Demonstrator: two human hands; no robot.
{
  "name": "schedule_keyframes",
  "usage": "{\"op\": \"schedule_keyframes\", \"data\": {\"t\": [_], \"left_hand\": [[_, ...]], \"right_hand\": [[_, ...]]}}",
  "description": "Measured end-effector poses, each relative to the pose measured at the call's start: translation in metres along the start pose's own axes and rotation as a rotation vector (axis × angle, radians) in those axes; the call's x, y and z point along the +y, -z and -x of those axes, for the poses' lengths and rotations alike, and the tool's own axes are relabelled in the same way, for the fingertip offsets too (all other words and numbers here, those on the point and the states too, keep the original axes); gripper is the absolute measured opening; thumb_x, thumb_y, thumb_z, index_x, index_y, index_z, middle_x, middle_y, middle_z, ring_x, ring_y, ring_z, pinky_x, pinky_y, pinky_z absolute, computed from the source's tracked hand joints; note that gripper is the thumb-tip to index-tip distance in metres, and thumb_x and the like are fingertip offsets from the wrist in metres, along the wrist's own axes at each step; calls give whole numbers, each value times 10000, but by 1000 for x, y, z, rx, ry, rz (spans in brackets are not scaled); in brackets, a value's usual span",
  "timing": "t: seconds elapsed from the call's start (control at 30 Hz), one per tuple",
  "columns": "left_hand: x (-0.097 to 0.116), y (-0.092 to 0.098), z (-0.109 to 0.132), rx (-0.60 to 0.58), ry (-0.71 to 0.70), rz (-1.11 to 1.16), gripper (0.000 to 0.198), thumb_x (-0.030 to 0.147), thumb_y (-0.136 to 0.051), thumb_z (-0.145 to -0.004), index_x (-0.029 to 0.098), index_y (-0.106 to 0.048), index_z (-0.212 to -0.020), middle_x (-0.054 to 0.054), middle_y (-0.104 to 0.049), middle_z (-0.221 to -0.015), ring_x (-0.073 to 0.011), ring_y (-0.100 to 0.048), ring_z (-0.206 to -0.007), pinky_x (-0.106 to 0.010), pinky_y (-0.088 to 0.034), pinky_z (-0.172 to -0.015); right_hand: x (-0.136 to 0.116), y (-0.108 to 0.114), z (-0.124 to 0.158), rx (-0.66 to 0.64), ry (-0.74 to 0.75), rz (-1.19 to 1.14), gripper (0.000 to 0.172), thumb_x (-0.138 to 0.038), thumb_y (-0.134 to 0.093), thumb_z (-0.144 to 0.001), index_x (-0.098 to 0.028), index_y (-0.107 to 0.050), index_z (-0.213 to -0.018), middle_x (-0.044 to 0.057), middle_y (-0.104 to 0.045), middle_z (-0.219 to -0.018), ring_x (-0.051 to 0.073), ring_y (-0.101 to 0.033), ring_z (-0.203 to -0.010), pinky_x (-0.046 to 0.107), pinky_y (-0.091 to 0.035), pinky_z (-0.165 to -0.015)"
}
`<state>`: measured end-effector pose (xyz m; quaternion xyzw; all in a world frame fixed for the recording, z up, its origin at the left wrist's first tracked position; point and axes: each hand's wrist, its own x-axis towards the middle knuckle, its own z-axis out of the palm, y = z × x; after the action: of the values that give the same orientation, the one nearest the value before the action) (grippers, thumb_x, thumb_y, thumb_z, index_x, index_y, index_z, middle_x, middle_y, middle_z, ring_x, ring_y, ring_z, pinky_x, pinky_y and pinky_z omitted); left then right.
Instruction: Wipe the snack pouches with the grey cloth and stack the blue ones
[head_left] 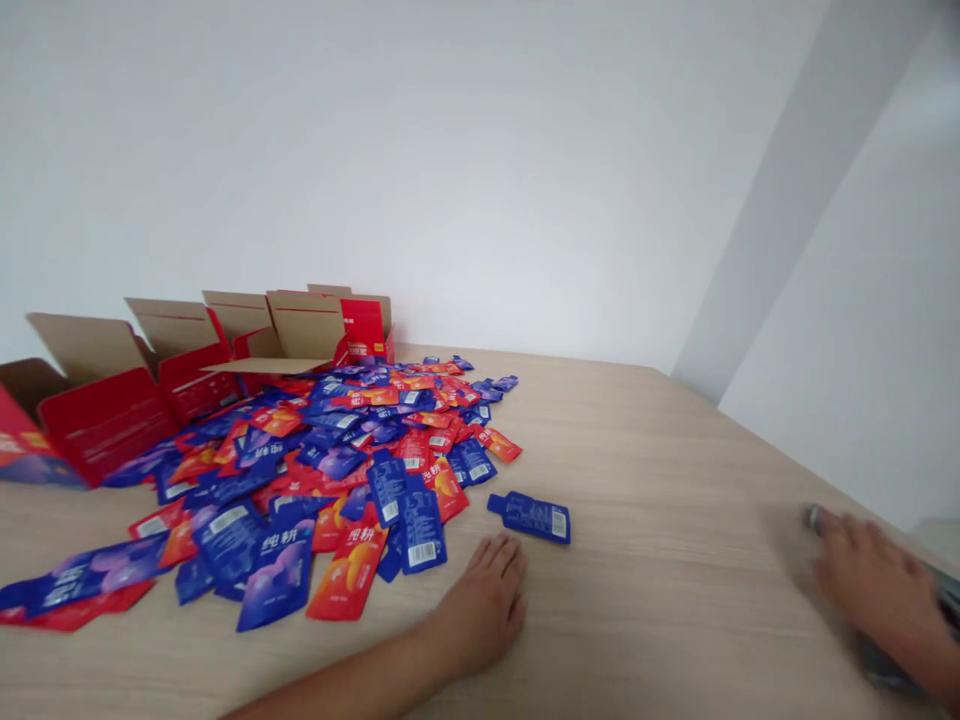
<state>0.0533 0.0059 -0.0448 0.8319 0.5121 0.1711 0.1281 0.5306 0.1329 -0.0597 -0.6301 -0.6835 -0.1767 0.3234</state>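
Note:
My left hand (486, 605) rests palm down on the table, fingers close together and lying along the surface, nothing visible in it. Just ahead of its fingertips is a single dark blue pouch (536, 517) with a narrow spout end, barcode side up. To its left spreads a big heap of red pouches (349, 570) and blue pouches (277, 575). At the far right, my right hand (874, 580) is smeared by motion over a dark object (885, 665) that I cannot make out. A small greyish thing (813, 517) shows at its fingertips; whether it is gripped is unclear.
Several open red cardboard boxes (112, 425) stand in a row behind the heap on the left, flaps raised. The wooden table (637, 450) runs back to a white wall (525, 180). Its right edge slants along another wall section.

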Motion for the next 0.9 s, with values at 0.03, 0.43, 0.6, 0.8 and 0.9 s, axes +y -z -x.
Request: {"op": "schedule_keyframes", "data": {"t": [0.03, 0.43, 0.6, 0.8, 0.9], "left_hand": [[0, -1, 0, 12, -5, 11, 521, 199, -435, -800, 132, -413, -1317, -127, -372, -1402, -251, -276, -1314, -449, -202, -1087], [-7, 7, -3, -9, 11, 217, 607, 218, -498, -746, 59, -384, -1320, -185, -302, -1426, -285, -222, -1330, -437, -195, -1088], [-12, 6, -1, 1, 119, 357, 586, 186, -437, -753, 30, -354, -1311, -186, -301, -1419, -245, -228, -1329, -381, -182, -1105], [-23, 1, -3, -14, 178, 591, 531, 120, -413, -700, 136, -397, -1231, -108, -406, -1343, -181, -323, -1274, -329, -231, -1094], [-26, 3, -3, -16, 223, 643, 539, 118, -416, -712, 156, -373, -1247, -96, -391, -1360, -180, -316, -1280, -339, -224, -1097]], "right_hand": [[-31, -4, -4, -27, 37, 11, 647, -467, -243, -790, -211, -331, -1377, 297, -419, -1293, 347, -300, -1292, 602, -261, -924], [-337, -38, 8, -593, 500, -168, 492, -321, -402, -832, -110, -479, -1269, 158, -534, -1265, 279, -490, -1154, 426, -419, -926], [-318, -50, 9, -553, 487, -220, 523, -118, -384, -739, -134, -498, -1249, 114, -544, -1263, 221, -487, -1162, 382, -379, -993], [-304, -56, 15, -437, 142, -567, 360, -337, -374, -859, -214, -587, -1122, 76, -640, -1114, 219, -587, -1026, 387, -449, -925], [-311, -50, 12, -458, -69, -752, 357, -426, -429, -844, -216, -592, -1083, 65, -658, -1059, 219, -610, -958, 364, -471, -876]]}}
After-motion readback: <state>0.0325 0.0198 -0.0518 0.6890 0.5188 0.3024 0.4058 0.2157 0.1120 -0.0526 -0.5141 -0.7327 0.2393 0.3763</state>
